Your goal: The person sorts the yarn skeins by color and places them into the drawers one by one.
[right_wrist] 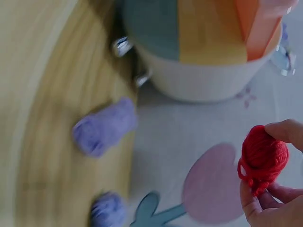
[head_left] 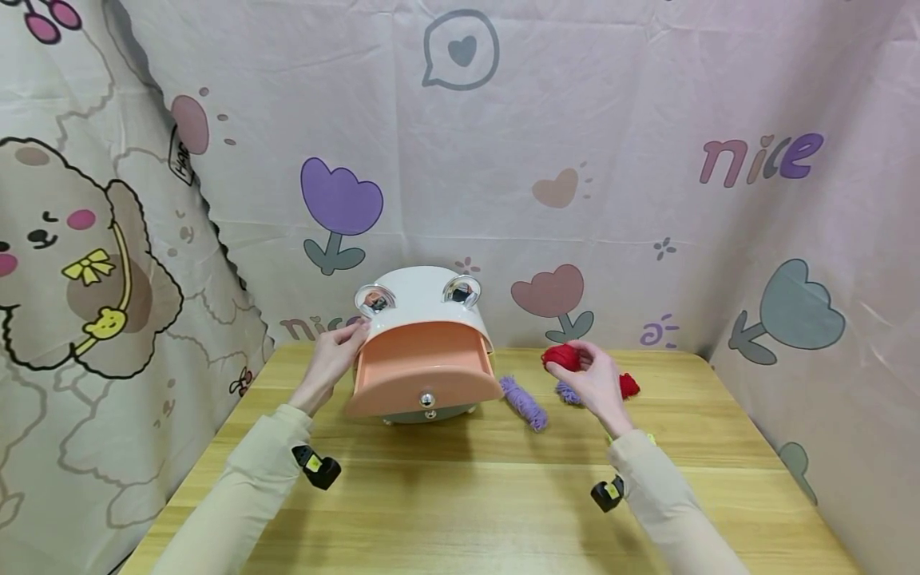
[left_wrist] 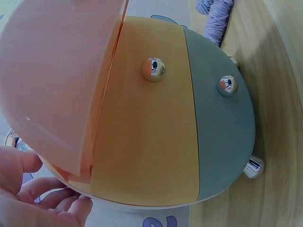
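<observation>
A frog-like drawer box (head_left: 420, 291) with a white top and shiny round eyes stands upright on the table. Its top orange drawer (head_left: 427, 387) is pulled out; the yellow drawer front (left_wrist: 147, 123) and grey-green drawer front (left_wrist: 220, 123) below are flush. My left hand (head_left: 335, 359) holds the box's left side near one eye, fingers curled at its edge. To the right of the box, my right hand (head_left: 595, 381) pinches a small red skein of yarn (right_wrist: 263, 158) between thumb and fingers, raised above the tabletop.
A purple yarn skein (head_left: 525, 404) lies right of the box. Beyond it, partly behind my right hand, are another purple skein (head_left: 568, 393) and a red one (head_left: 628, 386). Something yellow-green (head_left: 651, 438) shows beside my right cuff. A printed curtain (head_left: 460, 160) hangs behind the wooden table (head_left: 446, 511).
</observation>
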Action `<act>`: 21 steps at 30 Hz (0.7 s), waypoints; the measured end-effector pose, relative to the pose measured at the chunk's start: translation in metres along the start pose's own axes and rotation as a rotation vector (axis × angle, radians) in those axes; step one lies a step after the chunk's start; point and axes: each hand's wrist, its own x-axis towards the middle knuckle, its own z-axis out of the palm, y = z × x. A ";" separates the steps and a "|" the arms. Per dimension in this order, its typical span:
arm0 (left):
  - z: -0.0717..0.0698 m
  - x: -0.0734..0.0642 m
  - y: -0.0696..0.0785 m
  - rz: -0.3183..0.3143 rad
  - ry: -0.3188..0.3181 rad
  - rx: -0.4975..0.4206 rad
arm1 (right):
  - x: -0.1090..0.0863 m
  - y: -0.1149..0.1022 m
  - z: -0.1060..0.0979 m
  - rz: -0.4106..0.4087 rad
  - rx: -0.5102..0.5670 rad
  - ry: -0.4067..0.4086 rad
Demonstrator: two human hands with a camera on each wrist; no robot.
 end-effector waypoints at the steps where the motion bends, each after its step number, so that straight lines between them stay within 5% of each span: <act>1: 0.000 0.000 0.000 0.000 0.000 0.001 | 0.001 -0.006 0.003 -0.014 0.009 -0.006; 21: -0.001 -0.003 0.000 0.040 0.010 0.006 | 0.004 -0.115 0.050 -0.224 0.135 -0.208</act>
